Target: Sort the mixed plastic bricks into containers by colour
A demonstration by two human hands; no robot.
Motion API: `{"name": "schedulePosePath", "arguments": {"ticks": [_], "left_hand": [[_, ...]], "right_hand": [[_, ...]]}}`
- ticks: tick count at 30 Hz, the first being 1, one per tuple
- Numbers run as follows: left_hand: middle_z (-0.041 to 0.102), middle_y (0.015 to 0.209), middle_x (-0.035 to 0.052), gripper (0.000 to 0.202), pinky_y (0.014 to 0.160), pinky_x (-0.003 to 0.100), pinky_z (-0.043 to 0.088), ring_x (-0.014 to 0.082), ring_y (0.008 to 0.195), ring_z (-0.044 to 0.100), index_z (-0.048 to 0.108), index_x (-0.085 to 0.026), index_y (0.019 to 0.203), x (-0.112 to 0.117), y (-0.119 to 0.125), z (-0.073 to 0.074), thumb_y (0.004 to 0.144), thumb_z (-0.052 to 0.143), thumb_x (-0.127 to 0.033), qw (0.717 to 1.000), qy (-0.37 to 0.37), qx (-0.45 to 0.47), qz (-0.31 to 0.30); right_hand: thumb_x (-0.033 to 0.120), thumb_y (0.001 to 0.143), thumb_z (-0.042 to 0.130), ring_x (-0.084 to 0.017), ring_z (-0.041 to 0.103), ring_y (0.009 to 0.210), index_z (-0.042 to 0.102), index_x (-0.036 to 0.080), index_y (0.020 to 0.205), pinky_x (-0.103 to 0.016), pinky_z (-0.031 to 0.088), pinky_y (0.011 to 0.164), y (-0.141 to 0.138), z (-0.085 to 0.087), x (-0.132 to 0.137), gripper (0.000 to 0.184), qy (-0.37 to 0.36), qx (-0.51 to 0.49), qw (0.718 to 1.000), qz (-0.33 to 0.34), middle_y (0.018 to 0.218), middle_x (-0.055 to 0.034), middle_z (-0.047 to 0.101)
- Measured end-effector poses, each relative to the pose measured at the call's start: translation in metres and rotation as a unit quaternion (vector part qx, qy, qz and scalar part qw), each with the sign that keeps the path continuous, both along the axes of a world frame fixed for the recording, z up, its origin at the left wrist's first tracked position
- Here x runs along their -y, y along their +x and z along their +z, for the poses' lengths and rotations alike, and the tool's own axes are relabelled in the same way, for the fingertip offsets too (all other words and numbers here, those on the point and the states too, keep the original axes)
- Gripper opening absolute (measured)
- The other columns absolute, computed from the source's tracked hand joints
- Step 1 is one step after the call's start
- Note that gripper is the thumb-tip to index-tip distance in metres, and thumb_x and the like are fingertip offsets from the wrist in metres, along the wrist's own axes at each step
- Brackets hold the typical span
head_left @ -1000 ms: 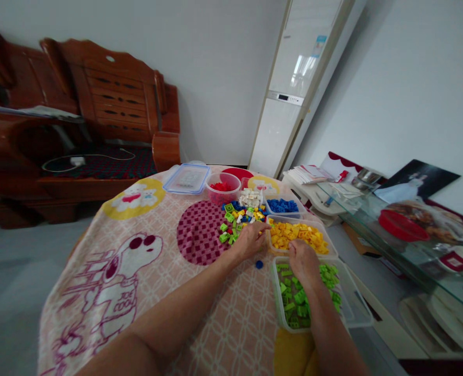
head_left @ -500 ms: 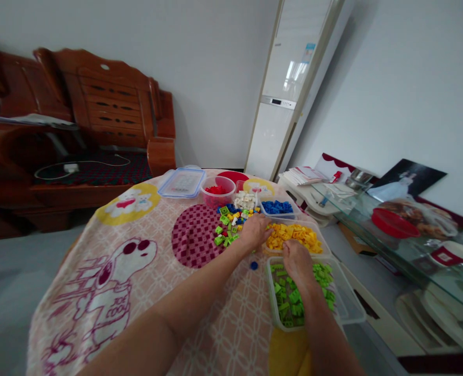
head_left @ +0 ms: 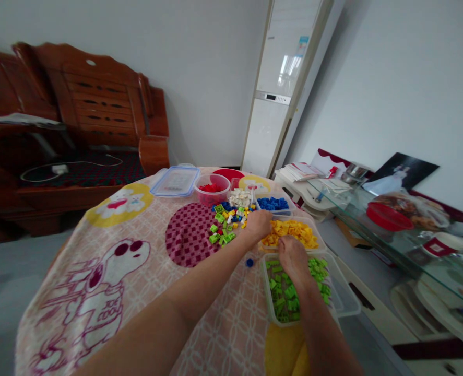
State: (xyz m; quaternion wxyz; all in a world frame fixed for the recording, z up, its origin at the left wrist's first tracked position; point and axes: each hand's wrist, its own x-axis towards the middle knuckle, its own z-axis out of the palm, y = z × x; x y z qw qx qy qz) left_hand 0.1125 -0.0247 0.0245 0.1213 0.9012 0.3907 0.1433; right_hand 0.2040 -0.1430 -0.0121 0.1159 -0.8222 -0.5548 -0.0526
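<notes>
My left hand (head_left: 259,223) is closed beside the left edge of the box of yellow building bricks (head_left: 294,232). Anything between its fingers is hidden. Curled at the near edge of that same box is my right hand (head_left: 293,254), its wrist over the box of green bricks (head_left: 289,292). What its fingers pinch, if anything, I cannot make out. A loose pile of mixed bricks (head_left: 222,236), green, blue, yellow and white, lies on the cloth left of my left hand. One round blue piece (head_left: 249,262) sits alone nearer to me.
Behind the pile stand a round tub of red bricks (head_left: 212,196), white bricks (head_left: 240,197) and a box of blue bricks (head_left: 273,204). A clear lid (head_left: 175,181) lies at the far left of the table. A glass-topped cabinet (head_left: 356,224) adjoins on the right.
The view has shifted slightly, moving the scene left. My left hand has moved a little toward the yellow box and its fingers look more closed. My right hand stays at that box's near edge.
</notes>
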Motion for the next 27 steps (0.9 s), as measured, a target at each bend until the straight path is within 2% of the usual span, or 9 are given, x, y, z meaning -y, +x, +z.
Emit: {"name": "schedulePosePath", "arguments": {"ticks": [3, 6, 9, 12, 15, 19, 21, 23, 27], "left_hand": [[0.074, 0.102, 0.0072, 0.024, 0.084, 0.029, 0.051, 0.0204, 0.094, 0.068, 0.071, -0.018, 0.103, 0.014, -0.018, -0.005, 0.086, 0.054, -0.022, 0.993, 0.018, 0.117, -0.03], [0.073, 0.09, 0.0035, 0.021, 0.076, 0.025, 0.05, 0.0154, 0.079, 0.065, 0.071, -0.018, 0.099, 0.036, -0.039, -0.019, 0.082, 0.059, -0.019, 0.97, -0.031, 0.208, -0.12], [0.071, 0.087, 0.0021, 0.023, 0.072, 0.022, 0.047, 0.013, 0.074, 0.063, 0.07, -0.018, 0.101, 0.059, -0.055, -0.034, 0.081, 0.06, -0.015, 0.945, -0.068, 0.239, -0.214], [0.07, 0.092, 0.0038, 0.02, 0.073, 0.023, 0.047, 0.0135, 0.078, 0.062, 0.07, -0.019, 0.101, 0.069, -0.062, -0.042, 0.083, 0.062, -0.019, 0.931, -0.068, 0.248, -0.258], [0.069, 0.093, 0.0051, 0.02, 0.073, 0.023, 0.047, 0.0128, 0.075, 0.061, 0.07, -0.017, 0.1, 0.054, -0.067, -0.041, 0.084, 0.058, -0.017, 0.936, -0.056, 0.26, -0.229], [0.072, 0.087, 0.0048, 0.021, 0.074, 0.024, 0.047, 0.0144, 0.076, 0.063, 0.072, -0.017, 0.091, 0.013, -0.079, -0.039, 0.08, 0.055, -0.011, 0.97, -0.021, 0.225, -0.087], [0.073, 0.09, 0.005, 0.021, 0.076, 0.024, 0.047, 0.0158, 0.081, 0.064, 0.073, -0.018, 0.09, -0.001, -0.085, -0.04, 0.081, 0.054, -0.013, 0.981, -0.02, 0.188, -0.035], [0.073, 0.092, 0.0048, 0.021, 0.076, 0.025, 0.047, 0.0169, 0.084, 0.065, 0.074, -0.019, 0.092, -0.007, -0.09, -0.043, 0.082, 0.055, -0.016, 0.989, -0.029, 0.145, -0.025], [0.072, 0.094, 0.0072, 0.02, 0.08, 0.027, 0.048, 0.0195, 0.091, 0.065, 0.074, -0.02, 0.093, 0.002, -0.086, -0.047, 0.086, 0.055, -0.025, 0.996, -0.02, 0.065, -0.056]], "right_hand": [[0.017, 0.094, 0.041, -0.021, 0.066, 0.089, 0.072, 0.013, 0.091, -0.028, 0.042, 0.079, 0.0, -0.001, 0.0, 0.031, 0.013, -0.006, 1.0, 0.0, 0.095, -0.0136, 0.071], [0.015, 0.092, 0.039, -0.022, 0.067, 0.088, 0.072, 0.011, 0.094, -0.029, 0.043, 0.079, 0.005, -0.005, 0.0, 0.033, 0.043, -0.031, 0.999, 0.0, 0.093, -0.0146, 0.073], [0.014, 0.09, 0.037, -0.022, 0.067, 0.093, 0.072, 0.012, 0.101, -0.029, 0.045, 0.084, 0.015, -0.01, -0.001, 0.037, 0.114, -0.071, 0.991, 0.007, 0.098, -0.0139, 0.074], [0.018, 0.089, 0.036, -0.021, 0.067, 0.091, 0.073, 0.015, 0.1, -0.031, 0.047, 0.086, 0.026, -0.014, -0.002, 0.039, 0.177, -0.108, 0.978, 0.015, 0.098, -0.0109, 0.075], [0.021, 0.086, 0.038, -0.022, 0.068, 0.089, 0.074, 0.016, 0.097, -0.033, 0.049, 0.086, 0.031, -0.016, -0.003, 0.038, 0.202, -0.131, 0.97, 0.013, 0.096, -0.0108, 0.076], [0.021, 0.084, 0.039, -0.023, 0.069, 0.091, 0.075, 0.015, 0.095, -0.035, 0.05, 0.086, 0.031, -0.018, -0.002, 0.039, 0.195, -0.141, 0.97, 0.017, 0.096, -0.0117, 0.076], [0.022, 0.085, 0.038, -0.023, 0.069, 0.092, 0.075, 0.015, 0.096, -0.034, 0.051, 0.086, 0.031, -0.019, -0.001, 0.039, 0.188, -0.138, 0.972, 0.021, 0.096, -0.0113, 0.076], [0.022, 0.085, 0.038, -0.023, 0.069, 0.093, 0.075, 0.016, 0.097, -0.033, 0.051, 0.087, 0.03, -0.019, 0.0, 0.04, 0.181, -0.133, 0.974, 0.021, 0.096, -0.0109, 0.076], [0.021, 0.085, 0.039, -0.022, 0.069, 0.093, 0.075, 0.016, 0.098, -0.033, 0.051, 0.088, 0.03, -0.02, 0.0, 0.039, 0.17, -0.119, 0.978, 0.018, 0.099, -0.0104, 0.076]]}}
